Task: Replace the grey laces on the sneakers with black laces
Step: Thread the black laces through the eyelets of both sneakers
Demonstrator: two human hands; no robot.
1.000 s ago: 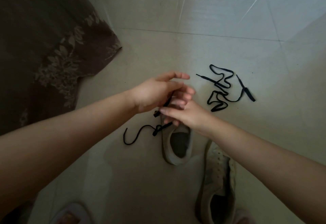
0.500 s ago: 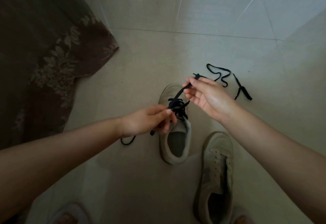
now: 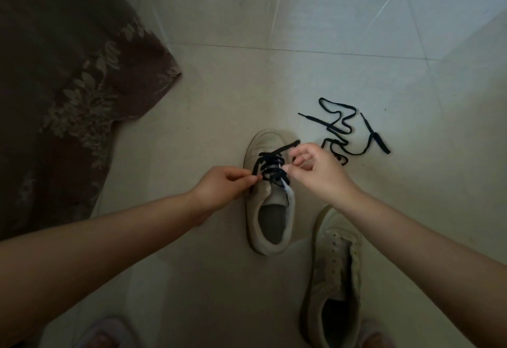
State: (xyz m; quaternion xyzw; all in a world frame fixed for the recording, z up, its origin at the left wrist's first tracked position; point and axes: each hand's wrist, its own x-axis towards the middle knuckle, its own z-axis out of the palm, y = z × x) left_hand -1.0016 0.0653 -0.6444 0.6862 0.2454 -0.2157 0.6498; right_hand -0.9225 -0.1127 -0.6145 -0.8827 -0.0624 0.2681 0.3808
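Black lace going into the first sneaker, second one not started.

From the head view, both hands work over the first sneaker [image 3: 270,205] on the floor: the left hand [image 3: 222,185] pinches the black lace [image 3: 270,168] at the shoe's left edge, and the right hand [image 3: 318,172] pinches it on the other side, fingers curled, one lace end poking out past its fingertips. That lace already crisscrosses the eyelets between the two hands, so I judge this shoe close to laced, with only tightening or tying left. The second sneaker [image 3: 336,273] lies under the right forearm, eyelets bare, no lace at all. Its spare black lace [image 3: 343,128] lies loose just beyond the right hand. No grey laces anywhere in sight. Roughly halfway, I'd say.
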